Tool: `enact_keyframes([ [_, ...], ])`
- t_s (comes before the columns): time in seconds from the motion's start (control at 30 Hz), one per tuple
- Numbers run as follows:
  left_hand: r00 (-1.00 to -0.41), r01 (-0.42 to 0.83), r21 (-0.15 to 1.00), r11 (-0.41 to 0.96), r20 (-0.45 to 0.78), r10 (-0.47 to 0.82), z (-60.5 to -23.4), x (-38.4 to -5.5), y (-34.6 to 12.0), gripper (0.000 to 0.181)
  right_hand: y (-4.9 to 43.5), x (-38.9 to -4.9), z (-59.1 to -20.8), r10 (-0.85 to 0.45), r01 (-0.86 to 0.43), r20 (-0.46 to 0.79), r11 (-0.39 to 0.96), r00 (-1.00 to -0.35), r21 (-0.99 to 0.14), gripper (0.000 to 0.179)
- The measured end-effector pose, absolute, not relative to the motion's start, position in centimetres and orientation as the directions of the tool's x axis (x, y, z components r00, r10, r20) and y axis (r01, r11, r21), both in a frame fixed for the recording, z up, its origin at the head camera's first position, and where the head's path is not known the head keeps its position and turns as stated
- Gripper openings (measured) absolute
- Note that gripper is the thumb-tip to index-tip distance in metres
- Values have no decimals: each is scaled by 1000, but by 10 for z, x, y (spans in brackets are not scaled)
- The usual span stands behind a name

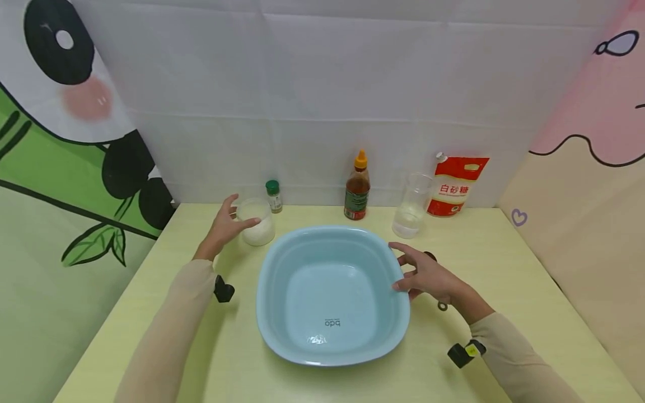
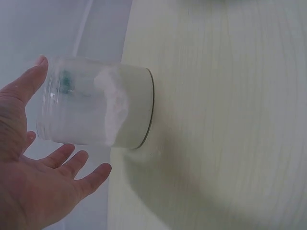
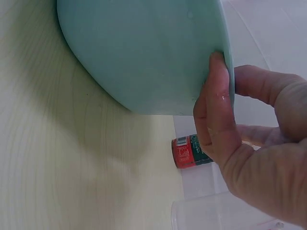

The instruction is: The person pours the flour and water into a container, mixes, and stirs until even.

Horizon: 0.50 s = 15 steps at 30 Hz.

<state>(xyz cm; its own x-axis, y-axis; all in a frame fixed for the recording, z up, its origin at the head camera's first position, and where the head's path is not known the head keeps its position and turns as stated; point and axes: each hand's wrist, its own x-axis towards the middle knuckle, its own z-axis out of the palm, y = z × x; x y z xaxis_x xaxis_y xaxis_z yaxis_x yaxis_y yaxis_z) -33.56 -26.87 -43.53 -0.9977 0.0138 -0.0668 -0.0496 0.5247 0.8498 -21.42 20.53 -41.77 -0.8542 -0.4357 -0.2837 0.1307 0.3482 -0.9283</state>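
A light blue plastic basin (image 1: 332, 302) stands in the middle of the table, with nothing inside it. My right hand (image 1: 428, 274) pinches its right rim; in the right wrist view the thumb is on one side of the rim (image 3: 229, 43) and the fingers on the other. A clear jar (image 2: 96, 103) partly filled with white powder stands upright behind the basin to the left. Around that jar my left hand (image 1: 225, 226) is spread, thumb at the mouth in the left wrist view and the other fingers (image 2: 93, 179) stretched out beside its wall.
Along the back stand a small green-capped shaker (image 1: 274, 196), a sauce bottle (image 1: 357, 187) with an orange cap, a clear cup (image 1: 410, 210) holding some liquid and a red-and-white sugar pouch (image 1: 453, 187). A white cloth backdrop (image 1: 322, 101) rises behind the table.
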Motion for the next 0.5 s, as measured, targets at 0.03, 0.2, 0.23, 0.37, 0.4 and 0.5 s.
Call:
enact_keyframes([
  [0.03, -998, -49, 851, 523, -67, 16, -436, -336, -268, 108, 205, -214, -418, -436, 131, -283, 347, -854, -929, 92],
  [0.2, -998, -18, 857, 516, -45, 40, -441, -338, -265, 109, 207, -214, -418, -420, 129, -283, 358, -862, -925, 93],
  [0.23, -998, -11, 857, 515, -39, 43, -442, -339, -264, 110, 208, -214, -418, -415, 130, -285, 363, -864, -923, 93],
  [0.37, -999, 1, 863, 506, -21, 37, -445, -341, -261, 112, 210, -214, -417, -397, 129, -287, 379, -872, -916, 92],
  [0.4, -999, -2, 864, 503, -20, 31, -446, -342, -261, 113, 210, -214, -417, -396, 127, -286, 382, -872, -915, 92],
  [0.5, -999, -20, 872, 488, -32, 16, -451, -344, -259, 115, 211, -213, -417, -395, 121, -282, 386, -874, -914, 92],
])
